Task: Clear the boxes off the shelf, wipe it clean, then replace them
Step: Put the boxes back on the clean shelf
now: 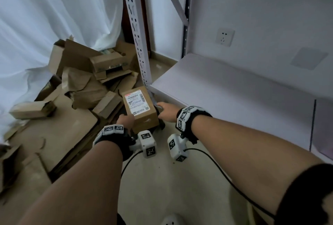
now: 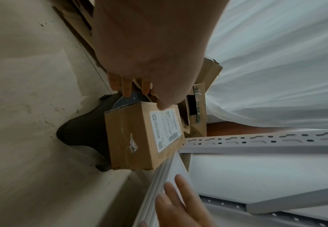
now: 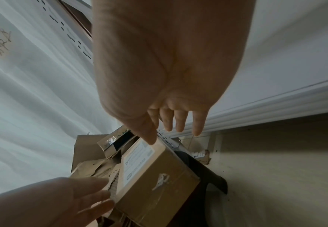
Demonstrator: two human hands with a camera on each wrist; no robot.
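Could tip off that dark object (image 1: 160,125) underneath if nudged off-centre, or clip the shelf (image 1: 225,87) edge by the right hand (image 1: 166,111). Brown taped box (image 1: 139,109) with white label, between both hands. Left hand (image 1: 126,121) touching its side, fingers loose; right hand spread, apart, gripping nothing

Brown taped box (image 1: 139,109) with white shipping label on top, on the floor just beside the post of a bare white shelf (image 1: 225,82)
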